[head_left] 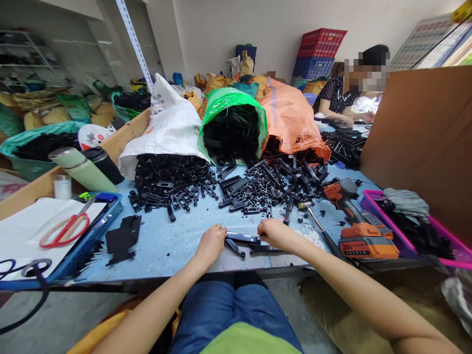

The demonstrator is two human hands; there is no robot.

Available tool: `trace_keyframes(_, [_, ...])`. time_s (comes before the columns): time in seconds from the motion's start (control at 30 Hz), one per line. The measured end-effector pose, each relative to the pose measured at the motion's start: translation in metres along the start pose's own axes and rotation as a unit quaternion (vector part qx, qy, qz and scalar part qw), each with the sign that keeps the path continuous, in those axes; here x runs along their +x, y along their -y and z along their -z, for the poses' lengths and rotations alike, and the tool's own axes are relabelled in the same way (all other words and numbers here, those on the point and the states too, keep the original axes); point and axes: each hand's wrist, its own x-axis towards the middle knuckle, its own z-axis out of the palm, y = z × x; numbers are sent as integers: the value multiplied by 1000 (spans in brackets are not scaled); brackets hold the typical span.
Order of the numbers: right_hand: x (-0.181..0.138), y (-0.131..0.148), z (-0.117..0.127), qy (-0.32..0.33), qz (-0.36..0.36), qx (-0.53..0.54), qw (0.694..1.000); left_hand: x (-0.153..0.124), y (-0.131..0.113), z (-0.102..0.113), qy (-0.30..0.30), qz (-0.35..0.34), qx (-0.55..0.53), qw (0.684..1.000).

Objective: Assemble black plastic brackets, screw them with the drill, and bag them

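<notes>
Near the front edge of the blue table, a long black bar-shaped part [243,238] lies between my two hands. My left hand [212,245] is closed on its left end. At its right end, the fingers of my right hand [275,233] are pinched together; a small shiny bit shows at the fingertips, too small to name. Below the bar, a short black arm with a round end [235,247] sticks out toward me. Another dark strip [271,250] lies on the table under my right hand.
Black plastic parts spill from white [165,128], green [230,98] and orange [291,118] sacks behind my hands. To the right are a hammer [320,226], a cordless drill [354,211] and a pink basket [442,241]. Scissors [70,228] lie left. A co-worker [346,98] sits at back right.
</notes>
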Motion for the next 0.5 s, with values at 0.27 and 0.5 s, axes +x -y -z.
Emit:
trace_keyframes(0.27, [15,21,9,50,58,-100,992,6,-34,-4,-25,-174,-20,984])
trace_keyframes(0.5, [12,17,9,36,13,-88,995,20,-51,-25,31,-190,-68,979])
